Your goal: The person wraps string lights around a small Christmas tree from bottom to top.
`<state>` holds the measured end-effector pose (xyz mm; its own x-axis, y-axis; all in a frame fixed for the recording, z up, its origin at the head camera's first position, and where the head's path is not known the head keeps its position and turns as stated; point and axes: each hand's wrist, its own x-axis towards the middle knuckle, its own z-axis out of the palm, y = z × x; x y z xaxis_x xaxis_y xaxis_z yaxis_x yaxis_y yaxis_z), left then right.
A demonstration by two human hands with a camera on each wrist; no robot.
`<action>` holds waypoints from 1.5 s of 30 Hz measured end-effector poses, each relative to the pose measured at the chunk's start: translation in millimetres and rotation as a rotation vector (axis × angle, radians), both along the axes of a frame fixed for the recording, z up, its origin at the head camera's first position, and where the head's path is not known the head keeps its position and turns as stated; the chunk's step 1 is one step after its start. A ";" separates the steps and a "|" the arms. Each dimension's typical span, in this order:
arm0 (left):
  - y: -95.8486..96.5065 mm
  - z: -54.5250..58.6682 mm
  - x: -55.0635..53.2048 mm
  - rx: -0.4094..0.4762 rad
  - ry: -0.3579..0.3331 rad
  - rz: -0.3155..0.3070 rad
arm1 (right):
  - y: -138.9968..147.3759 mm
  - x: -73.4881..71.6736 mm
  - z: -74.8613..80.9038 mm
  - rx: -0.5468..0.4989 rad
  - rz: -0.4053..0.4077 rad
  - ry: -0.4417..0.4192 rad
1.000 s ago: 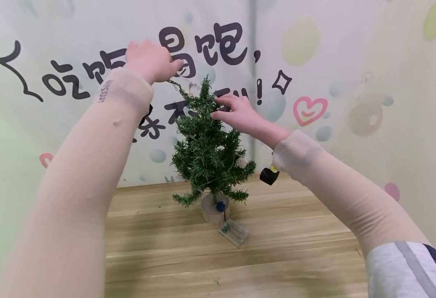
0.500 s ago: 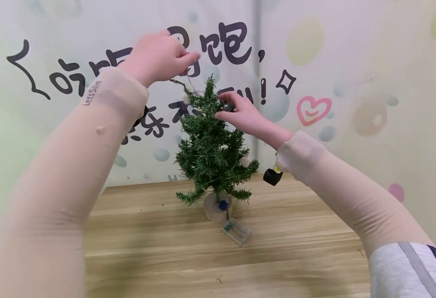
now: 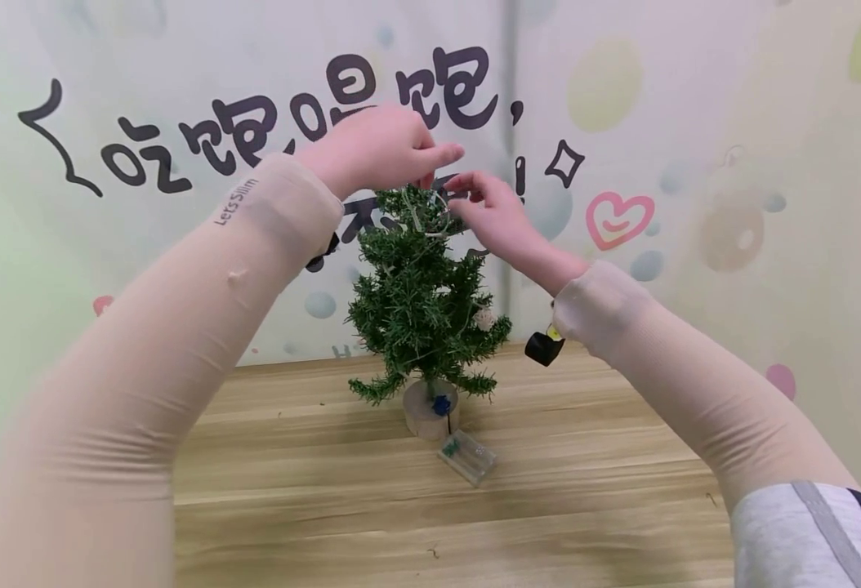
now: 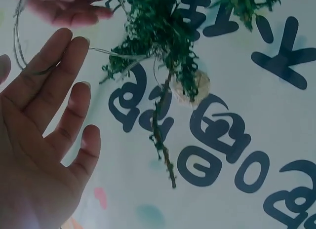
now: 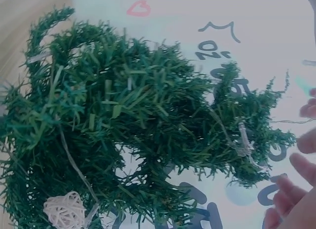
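A small green artificial Christmas tree [image 3: 419, 302] stands on a round wooden base [image 3: 430, 411]. Thin string-light wire [image 4: 116, 54] winds through it, with a white wicker ball [image 5: 65, 210] on its right side. My left hand [image 3: 386, 147] is over the treetop. In the left wrist view the wire runs from a branch across its index and middle fingers, held between them, then loops upward. My right hand [image 3: 500, 220] is just right of the treetop, fingers bent loosely, thumb and fingertips apart, near the wire loop. Another pale ball [image 4: 195, 88] hangs behind the top branches.
A clear battery box [image 3: 469, 457] lies on the wooden table [image 3: 291, 490] in front of the base, beside a small blue piece [image 3: 441, 405]. Behind the tree is a wall [image 3: 695, 122] printed with black lettering and coloured shapes.
My left hand has moved right and lower, from left of the treetop to above it, drawing the wire across the front. My right hand has shifted slightly right.
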<state>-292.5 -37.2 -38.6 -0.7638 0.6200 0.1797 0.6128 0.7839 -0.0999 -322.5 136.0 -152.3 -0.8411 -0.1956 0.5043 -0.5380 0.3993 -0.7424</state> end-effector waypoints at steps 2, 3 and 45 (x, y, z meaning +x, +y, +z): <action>1.7 -3.6 -0.2 -0.001 -0.023 -0.002 | 0.6 0.1 1.4 -0.063 0.014 0.024; 2.0 -5.2 -0.4 0.003 -0.039 0.000 | 0.9 0.9 2.0 -0.093 0.029 0.011; 31.7 -119.0 8.9 -0.081 0.329 0.247 | -34.6 8.5 -59.1 -0.834 0.164 -0.445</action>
